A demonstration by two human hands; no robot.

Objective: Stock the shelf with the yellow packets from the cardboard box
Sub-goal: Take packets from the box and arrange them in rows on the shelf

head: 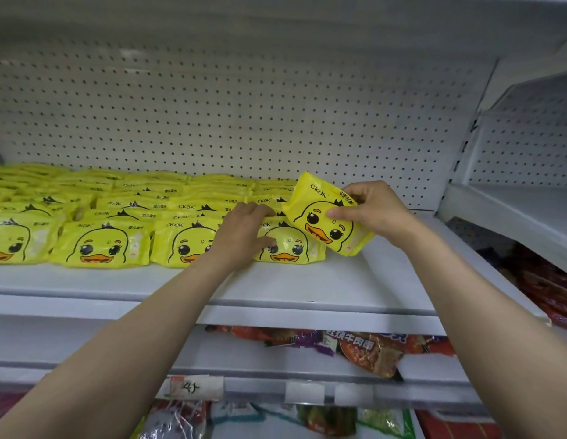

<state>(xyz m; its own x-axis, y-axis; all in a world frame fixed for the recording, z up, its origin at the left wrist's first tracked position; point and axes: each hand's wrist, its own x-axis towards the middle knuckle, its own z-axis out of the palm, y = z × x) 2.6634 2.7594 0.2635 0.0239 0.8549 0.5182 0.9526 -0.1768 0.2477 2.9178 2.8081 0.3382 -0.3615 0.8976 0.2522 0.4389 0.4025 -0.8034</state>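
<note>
Several yellow duck-face packets (101, 245) lie in rows on the white shelf (307, 280), filling its left and middle. My right hand (374, 210) pinches one more yellow packet (323, 217), tilted, just above the shelf at the right end of the rows. My left hand (244, 229) rests with fingers spread on the rightmost front packet (291, 245), thumb on its face. The cardboard box is out of view.
Bare shelf surface lies to the right of the rows. A perforated white back panel (244, 115) stands behind. Another white shelf unit (513, 217) adjoins at the right. Lower shelves hold red and purple snack bags (364, 350) and price tags (193, 388).
</note>
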